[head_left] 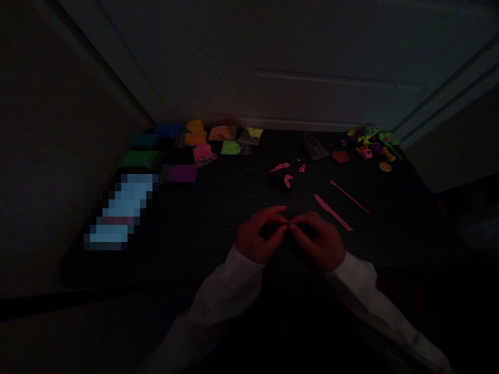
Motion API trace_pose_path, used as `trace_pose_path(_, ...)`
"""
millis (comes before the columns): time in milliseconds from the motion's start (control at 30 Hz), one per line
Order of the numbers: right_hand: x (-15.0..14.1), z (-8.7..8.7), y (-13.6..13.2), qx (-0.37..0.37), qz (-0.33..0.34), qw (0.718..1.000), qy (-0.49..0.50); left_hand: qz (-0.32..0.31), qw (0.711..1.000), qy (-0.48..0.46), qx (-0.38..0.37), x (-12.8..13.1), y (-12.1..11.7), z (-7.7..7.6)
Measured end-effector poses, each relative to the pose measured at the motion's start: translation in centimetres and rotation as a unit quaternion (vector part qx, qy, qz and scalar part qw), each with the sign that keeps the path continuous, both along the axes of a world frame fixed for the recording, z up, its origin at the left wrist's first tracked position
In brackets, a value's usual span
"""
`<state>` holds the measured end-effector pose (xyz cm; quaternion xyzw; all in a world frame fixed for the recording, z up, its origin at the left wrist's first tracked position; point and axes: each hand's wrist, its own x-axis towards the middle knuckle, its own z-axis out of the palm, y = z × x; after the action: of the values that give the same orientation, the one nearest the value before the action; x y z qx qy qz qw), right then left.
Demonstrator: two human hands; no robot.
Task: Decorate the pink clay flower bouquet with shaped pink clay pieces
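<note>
In the dim head view, my left hand (257,236) and my right hand (320,241) meet above the front of the dark table. Thumb and forefinger of each are pinched, the fingertips touching or almost touching. Whatever sits between them is too small and dark to name. Beyond my hands lie pink clay pieces (288,181), some against a dark lump that is hard to make out. A small pink bit (302,168) rests beside them. To the right of my right hand lie a pink modelling knife (332,212) and a thin pink modelling stick (350,197).
Bags of coloured clay, such as a purple bag (181,173) and a green bag (138,159), line the back left. A bright pixelated patch (127,208) covers something at left. A clear bag (315,147), red clay (340,156) and colourful clay figures (377,148) occupy the back right.
</note>
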<state>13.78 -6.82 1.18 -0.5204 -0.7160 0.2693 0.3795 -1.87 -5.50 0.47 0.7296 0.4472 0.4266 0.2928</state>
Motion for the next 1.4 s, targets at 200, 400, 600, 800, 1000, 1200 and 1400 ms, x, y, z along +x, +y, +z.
trace_pose_path(200, -0.05, 0.05, -0.04, -0.004, -0.003, 1.0, -0.007, 0.017, 1.0, 0.004, -0.005, 0.14, -0.18, 0.22)
trace_pose_path(400, -0.07, 0.01, -0.02, -0.005, -0.001, 1.0, -0.005, 0.022, 1.0, -0.002, -0.012, 0.18, -0.23, 0.36)
trace_pose_path(600, -0.06, 0.24, -0.08, -0.009, -0.008, 1.0, -0.006, 0.023, 0.999, -0.015, -0.029, 0.09, -0.23, 0.16)
trace_pose_path(800, -0.01, 0.23, -0.08, 0.0, -0.006, 1.0, -0.028, 0.013, 0.999, -0.017, -0.029, 0.05, -0.28, -0.08)
trace_pose_path(1000, -0.03, 0.11, -0.06, 0.013, -0.008, 0.999, -0.031, 0.008, 1.0, -0.009, -0.013, 0.04, -0.21, 0.01)
trace_pose_path(1200, 0.0, 0.11, -0.09, 0.0, -0.016, 1.0, -0.02, 0.018, 1.0, -0.012, -0.012, -0.05, -0.14, -0.03)
trace_pose_path(1400, 0.04, 0.01, -0.12, 0.001, -0.033, 0.999, -0.01, 0.022, 0.999, -0.033, -0.025, -0.1, -0.14, -0.35)
